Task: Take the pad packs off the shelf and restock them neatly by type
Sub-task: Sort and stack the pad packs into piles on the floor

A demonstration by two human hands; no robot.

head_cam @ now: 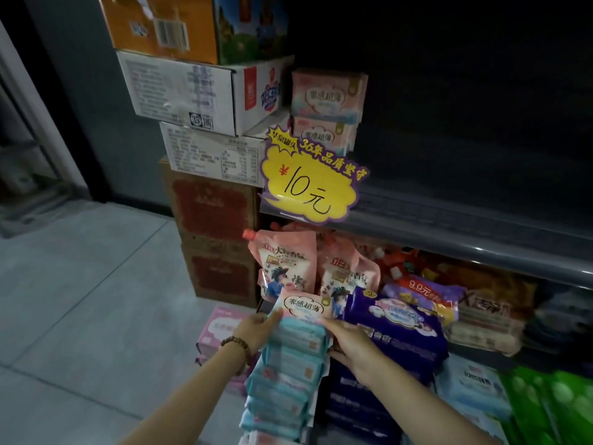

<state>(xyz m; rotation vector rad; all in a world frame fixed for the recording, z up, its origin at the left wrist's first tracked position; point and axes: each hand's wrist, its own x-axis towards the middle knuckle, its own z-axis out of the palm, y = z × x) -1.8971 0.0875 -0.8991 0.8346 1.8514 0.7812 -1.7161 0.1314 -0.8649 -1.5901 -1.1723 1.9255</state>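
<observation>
So far only two pink pad packs (pixel 327 97) sit stacked on the dark upper shelf (pixel 449 220), while the left hand (pixel 256 329) and right hand (pixel 353 345), fingers fairly straight, press both sides of the teal pack row (pixel 288 364) below, with purple packs (pixel 398 326) waiting alongside.

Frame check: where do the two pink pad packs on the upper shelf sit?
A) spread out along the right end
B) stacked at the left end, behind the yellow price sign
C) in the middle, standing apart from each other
B: the two pink pad packs lie one on the other at the left end of the upper shelf, with the yellow price sign partly covering the lower one.
</observation>
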